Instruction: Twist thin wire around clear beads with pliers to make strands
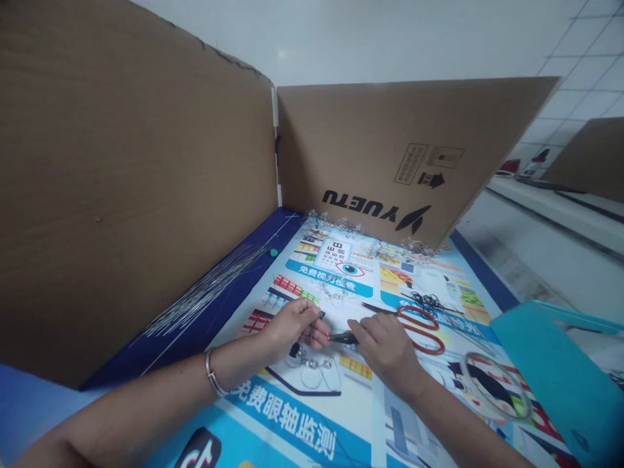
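Observation:
My left hand point(302, 325), wearing a silver bangle, is closed with thumb and fingertips pinched on what looks like a thin wire; its detail is too small to tell. Dark slender-nosed pliers point(344, 338) are in my right hand point(385, 348), their tip touching or very near the left fingertips. Below the hands, wire loops with clear beads point(314, 364) lie on the printed sheet. Scissors with red handles point(422, 328) rest just beyond my right hand.
A bundle of straight wires point(205, 292) lies along the left cardboard panel point(146, 182). More beaded wire pieces point(414, 247) line the foot of the back panel point(390, 143). Black wire point(429, 301), a wire coil point(494, 387) and a teal box point(550, 364) are on the right.

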Demonstrator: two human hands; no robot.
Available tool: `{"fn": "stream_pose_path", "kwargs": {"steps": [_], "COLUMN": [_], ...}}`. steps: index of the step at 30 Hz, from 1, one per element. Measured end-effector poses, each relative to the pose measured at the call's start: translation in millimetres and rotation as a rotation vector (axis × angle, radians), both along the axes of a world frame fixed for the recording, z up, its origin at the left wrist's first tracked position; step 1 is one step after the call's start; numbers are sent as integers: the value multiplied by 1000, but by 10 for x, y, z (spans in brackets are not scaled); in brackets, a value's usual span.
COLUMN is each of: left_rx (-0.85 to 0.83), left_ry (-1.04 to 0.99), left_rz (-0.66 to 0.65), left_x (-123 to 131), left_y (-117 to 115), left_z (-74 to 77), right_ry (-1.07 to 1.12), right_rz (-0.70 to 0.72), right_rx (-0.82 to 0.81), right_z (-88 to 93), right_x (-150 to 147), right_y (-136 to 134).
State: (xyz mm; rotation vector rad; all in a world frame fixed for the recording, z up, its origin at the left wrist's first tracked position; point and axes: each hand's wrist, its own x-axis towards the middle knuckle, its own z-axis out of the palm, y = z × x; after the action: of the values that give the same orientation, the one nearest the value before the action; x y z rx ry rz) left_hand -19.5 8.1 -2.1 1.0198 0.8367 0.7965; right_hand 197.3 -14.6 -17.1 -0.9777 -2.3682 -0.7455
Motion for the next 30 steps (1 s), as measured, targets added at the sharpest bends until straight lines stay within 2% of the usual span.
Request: {"fn": "stream_pose_path", "kwargs": {"steps": [12,18,20,25,30], "left_rx": [-3,125,222,542,757], "left_ry": [27,87,148,400,559], "left_rz": [6,-10,-21,-54,-98], "left_x": [14,21,16,-23,-61], "left_y": [-32,-45,-45,-53,-73], "left_z": [73,131,147,185,223], "right_ry": [-33,-12,14,8,70], "right_rz": [-18,7,-1,-93,-129], "right_rx": [-25,-53,-142,-534,-714], "right_z": [20,-11,0,113,205], "right_x": [-12,-26,-48,-119,-144], "right_y": [-31,-29,-39,-90,-114]}}
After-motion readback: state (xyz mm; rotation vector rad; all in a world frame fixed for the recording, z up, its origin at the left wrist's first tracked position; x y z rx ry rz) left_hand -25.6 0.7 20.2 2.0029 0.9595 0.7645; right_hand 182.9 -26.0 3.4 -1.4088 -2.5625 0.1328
